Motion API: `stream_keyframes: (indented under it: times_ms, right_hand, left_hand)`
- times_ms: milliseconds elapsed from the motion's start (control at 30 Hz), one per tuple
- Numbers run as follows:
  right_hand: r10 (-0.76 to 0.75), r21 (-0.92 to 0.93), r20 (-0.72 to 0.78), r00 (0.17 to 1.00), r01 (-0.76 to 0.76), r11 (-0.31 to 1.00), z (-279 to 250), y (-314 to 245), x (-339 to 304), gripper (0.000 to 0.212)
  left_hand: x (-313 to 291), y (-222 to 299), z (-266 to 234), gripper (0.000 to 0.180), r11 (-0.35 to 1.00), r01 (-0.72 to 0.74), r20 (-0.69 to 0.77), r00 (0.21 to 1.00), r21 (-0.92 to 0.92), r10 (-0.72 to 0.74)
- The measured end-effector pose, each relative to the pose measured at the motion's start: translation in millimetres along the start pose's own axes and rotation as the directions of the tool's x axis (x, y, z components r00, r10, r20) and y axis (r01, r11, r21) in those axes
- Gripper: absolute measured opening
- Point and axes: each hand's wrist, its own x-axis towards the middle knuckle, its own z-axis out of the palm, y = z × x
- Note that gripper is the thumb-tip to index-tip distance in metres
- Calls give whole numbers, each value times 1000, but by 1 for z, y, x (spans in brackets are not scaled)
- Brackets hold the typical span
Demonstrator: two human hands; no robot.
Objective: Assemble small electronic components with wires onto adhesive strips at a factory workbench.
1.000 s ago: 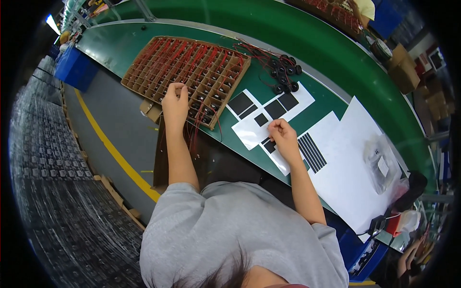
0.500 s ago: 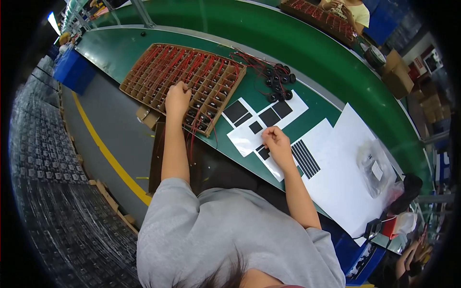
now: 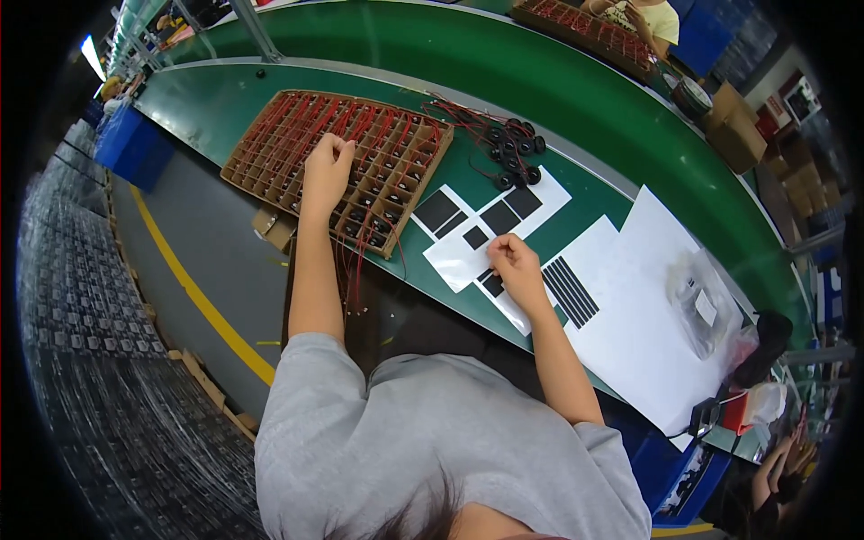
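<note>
My left hand (image 3: 328, 171) is over a cardboard tray (image 3: 393, 241) split into many small cells, its fingers closed in a pinch. Red wires (image 3: 297, 121) run across the cells, and small dark round parts sit in several of them. Whatever the left fingertips hold is hidden or too small to name. My right hand (image 3: 517, 270) is also pinched, above white sheets (image 3: 450, 261) bearing black square pads (image 3: 474, 237). I cannot make out anything between its fingers. Beyond the sheets lies a pile of black round wired parts (image 3: 517, 148).
A black-striped strip sheet (image 3: 571, 290) lies right of my right hand on large white paper (image 3: 630, 333). A clear plastic bag (image 3: 700, 310) rests there too. A green conveyor (image 3: 540, 94) runs behind the bench. Across it, another person works by a similar tray (image 3: 585, 34).
My left hand has shifted slightly away from me and to the left over the tray. My right hand stays pinched in nearly the same place over the sheets.
</note>
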Motion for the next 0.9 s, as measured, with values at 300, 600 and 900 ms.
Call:
stream_keyframes:
  times_ms: [300, 600, 900]
  right_hand:
    - [-40, -7, 32, 999, 40, 999, 0, 7, -1, 6]
    - [-75, -19, 19, 997, 75, 997, 4, 6, 1, 6]
    - [-122, -39, -50, 991, 120, 992, 0, 17, 3, 6]
  left_hand:
    - [5, 19, -8, 20, 819, 247, 270, 956, -519, -117]
    - [9, 22, -14, 21, 960, 77, 76, 995, -271, -58]
    - [48, 25, 4, 13, 799, 183, 165, 981, -573, -106]
